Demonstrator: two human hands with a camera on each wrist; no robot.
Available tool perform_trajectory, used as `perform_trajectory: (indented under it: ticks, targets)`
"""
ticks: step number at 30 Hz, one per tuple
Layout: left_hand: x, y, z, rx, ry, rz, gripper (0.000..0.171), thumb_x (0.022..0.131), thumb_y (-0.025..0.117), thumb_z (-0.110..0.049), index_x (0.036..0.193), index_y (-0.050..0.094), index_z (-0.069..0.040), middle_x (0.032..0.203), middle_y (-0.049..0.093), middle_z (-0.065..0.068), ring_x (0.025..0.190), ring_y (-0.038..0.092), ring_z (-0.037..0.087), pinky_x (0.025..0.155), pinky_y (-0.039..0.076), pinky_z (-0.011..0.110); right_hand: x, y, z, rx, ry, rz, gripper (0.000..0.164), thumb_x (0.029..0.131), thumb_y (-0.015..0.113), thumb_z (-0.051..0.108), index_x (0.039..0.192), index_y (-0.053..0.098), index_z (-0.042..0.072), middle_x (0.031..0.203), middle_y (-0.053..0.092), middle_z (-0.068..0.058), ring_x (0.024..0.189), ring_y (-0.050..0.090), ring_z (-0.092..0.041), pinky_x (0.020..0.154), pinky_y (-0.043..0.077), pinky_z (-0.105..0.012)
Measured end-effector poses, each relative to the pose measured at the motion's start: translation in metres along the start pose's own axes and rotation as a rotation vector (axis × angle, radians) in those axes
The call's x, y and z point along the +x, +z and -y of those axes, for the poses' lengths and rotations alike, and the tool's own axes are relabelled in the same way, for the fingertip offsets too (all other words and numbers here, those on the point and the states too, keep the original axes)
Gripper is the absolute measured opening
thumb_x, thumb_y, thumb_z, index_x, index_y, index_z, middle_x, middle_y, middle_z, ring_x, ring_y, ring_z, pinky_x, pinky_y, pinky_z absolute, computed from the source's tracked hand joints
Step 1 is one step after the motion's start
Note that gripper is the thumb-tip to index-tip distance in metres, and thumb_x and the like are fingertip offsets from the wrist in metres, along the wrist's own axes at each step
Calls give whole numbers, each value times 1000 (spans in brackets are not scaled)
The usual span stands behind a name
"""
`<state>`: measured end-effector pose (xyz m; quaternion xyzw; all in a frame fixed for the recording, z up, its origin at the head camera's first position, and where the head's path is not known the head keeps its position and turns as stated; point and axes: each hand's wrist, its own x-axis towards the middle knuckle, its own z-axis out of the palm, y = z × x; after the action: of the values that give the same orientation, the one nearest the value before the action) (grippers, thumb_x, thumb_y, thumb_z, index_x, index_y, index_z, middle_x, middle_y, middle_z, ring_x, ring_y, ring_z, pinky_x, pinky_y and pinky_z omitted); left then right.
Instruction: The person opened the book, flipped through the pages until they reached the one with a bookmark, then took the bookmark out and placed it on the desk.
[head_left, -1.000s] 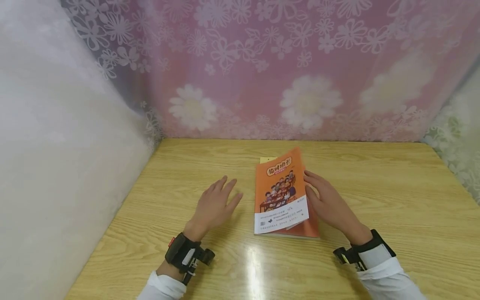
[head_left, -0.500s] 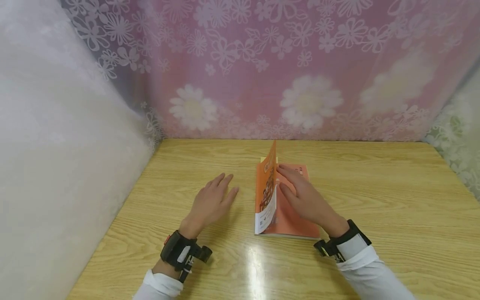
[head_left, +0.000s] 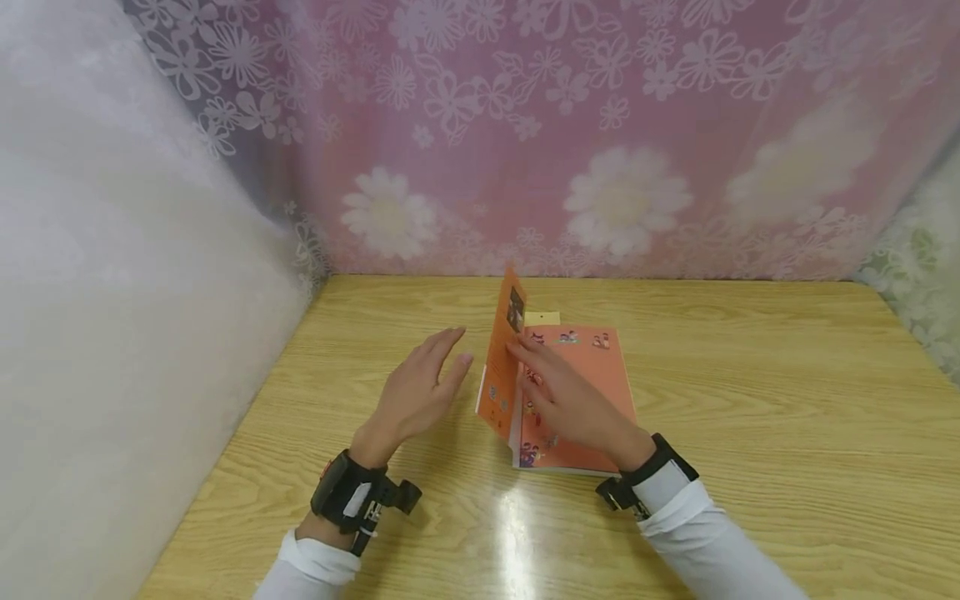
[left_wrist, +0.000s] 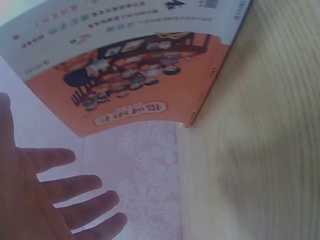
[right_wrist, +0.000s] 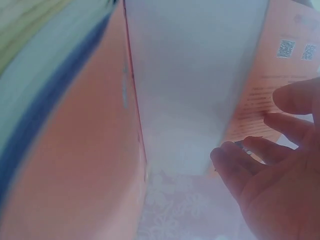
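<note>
A paperback book (head_left: pixel 592 375) lies on the table with its front cover (head_left: pixel 498 367) raised steeply and leaning left. Its orange inner flap, with text and QR codes, shows in the right wrist view beside the white inside of the cover (right_wrist: pixel 190 85). My right hand (head_left: pixel 573 400) is over the salmon-pink first page, its fingertips at the inner side of the cover. Those fingers are extended and curl round nothing. To the left of the book, my left hand (head_left: pixel 416 387) is held apart from it with fingers spread. In the left wrist view the illustrated outer cover (left_wrist: pixel 140 75) faces that hand.
A small yellow piece (head_left: pixel 542 318) sticks out past the book's far edge. The wood-grain table (head_left: pixel 750 400) runs back to a pink floral curtain (head_left: pixel 480 167). White cloth (head_left: pixel 150 333) hangs along the left side.
My right hand has moved left, swinging the cover up from nearly flat, past upright, to lean left. The pink first page is now uncovered. My left hand has shifted slightly left.
</note>
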<state>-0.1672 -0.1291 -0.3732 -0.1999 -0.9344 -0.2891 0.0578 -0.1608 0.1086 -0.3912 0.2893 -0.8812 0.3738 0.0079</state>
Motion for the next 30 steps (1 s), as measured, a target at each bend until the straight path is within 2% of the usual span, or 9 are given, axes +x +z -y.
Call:
perform_trajectory:
  ticks: [3,10,13,16,19,24,30]
  targets:
    - [1,-4,-1,-37,5,10,63,99,29,-55,147,38,-16,147,39,8,133,38,28,100,36,52,2,6,0,-10,13,21,48,102,43,21,148,35,8,155,22,-11,141,20,-29,108,25,-51]
    - [0,-8,3,-97,-65,68,79,90,41,-67,151,28,-20,150,35,4,133,37,25,101,36,52,6,18,0,-12,16,66,50,101,44,23,149,34,10,157,19,-7,141,21,-29,106,29,-50]
    - [-2,-9,8,-99,-72,68,81,89,46,-65,153,23,-22,151,33,3,131,40,24,98,38,52,6,20,1,-23,11,72,50,101,45,24,148,35,10,157,19,-6,140,21,-29,106,30,-49]
    - [-6,-12,17,-87,-48,58,80,90,51,-59,154,18,-22,153,29,4,133,37,25,99,37,53,4,21,-1,-32,18,75,50,101,45,23,148,36,11,157,18,-7,141,21,-29,106,30,-50]
    - [-11,-14,27,-62,6,54,77,92,54,-49,154,17,-21,155,25,6,137,30,27,100,35,55,1,20,-4,-36,27,74,50,100,47,21,147,37,12,156,19,-9,141,21,-30,106,29,-51]
    - [-20,-13,44,1,56,56,68,95,56,-37,152,25,-17,154,24,15,136,30,35,96,37,59,-5,16,-15,-57,20,77,49,99,48,18,147,39,12,156,19,-12,140,20,-32,107,27,-52]
    - [-25,-2,61,93,90,76,62,93,59,-27,148,36,-12,154,19,20,137,25,41,97,36,59,-12,8,-25,-60,39,79,49,99,49,21,146,40,10,155,19,-15,140,20,-35,106,26,-56]
